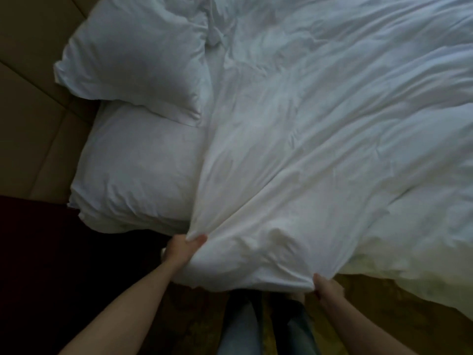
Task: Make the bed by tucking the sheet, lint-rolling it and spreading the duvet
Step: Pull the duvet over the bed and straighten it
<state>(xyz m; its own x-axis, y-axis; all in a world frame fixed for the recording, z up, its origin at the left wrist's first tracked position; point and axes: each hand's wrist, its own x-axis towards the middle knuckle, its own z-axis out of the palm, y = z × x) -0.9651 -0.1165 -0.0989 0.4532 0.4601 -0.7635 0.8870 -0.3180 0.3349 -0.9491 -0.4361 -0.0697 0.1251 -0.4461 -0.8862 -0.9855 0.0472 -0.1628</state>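
Observation:
A white, wrinkled duvet (320, 139) covers most of the bed and hangs over its near side. My left hand (183, 249) grips the duvet's near corner, thumb on top, just beside the lower pillow. My right hand (329, 286) pinches the duvet's hanging edge further right, near my legs. Creases in the cloth run from both grips toward the middle of the bed. The sheet under the duvet is hidden. No lint roller is in view.
Two white pillows lie at the head of the bed on the left, one (133, 55) further away and one (135, 175) nearer. A tan padded headboard (30, 119) stands behind them. A dark object (58, 252) sits at lower left. Patterned carpet (378, 303) and my jeans (243, 326) show below.

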